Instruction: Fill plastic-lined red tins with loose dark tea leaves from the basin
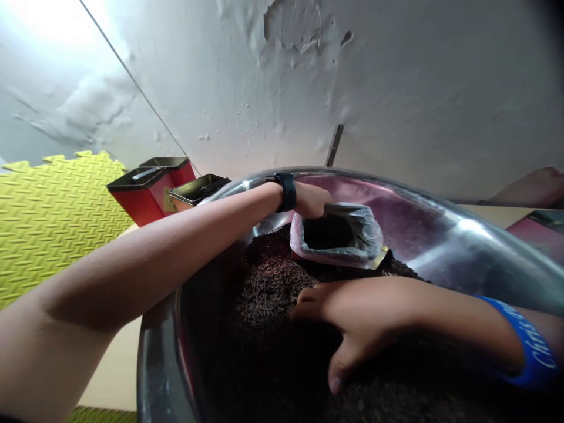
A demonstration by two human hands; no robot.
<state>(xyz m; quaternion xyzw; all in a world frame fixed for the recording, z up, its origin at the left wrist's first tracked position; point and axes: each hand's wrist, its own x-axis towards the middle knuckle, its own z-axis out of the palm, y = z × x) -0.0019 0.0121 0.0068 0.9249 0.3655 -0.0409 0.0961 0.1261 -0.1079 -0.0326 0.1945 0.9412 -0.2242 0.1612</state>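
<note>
A big steel basin (462, 241) holds a heap of dark loose tea leaves (264, 288). A tin lined with a clear plastic bag (352, 244) sits tilted in the leaves, its mouth open toward me. My left hand (311, 201), with a black watch on the wrist, grips the bag's far rim. My right hand (352, 311), a blue wristband on its wrist, lies on the leaves just in front of the tin, fingers cupped into the heap, thumb pointing down.
Two open red tins (150, 194) and a third open tin (196, 191) stand at the left behind the basin. A yellow foam mat (48, 211) covers the floor at left. A peeling white wall rises behind. Another person's limb (529, 188) shows at the far right.
</note>
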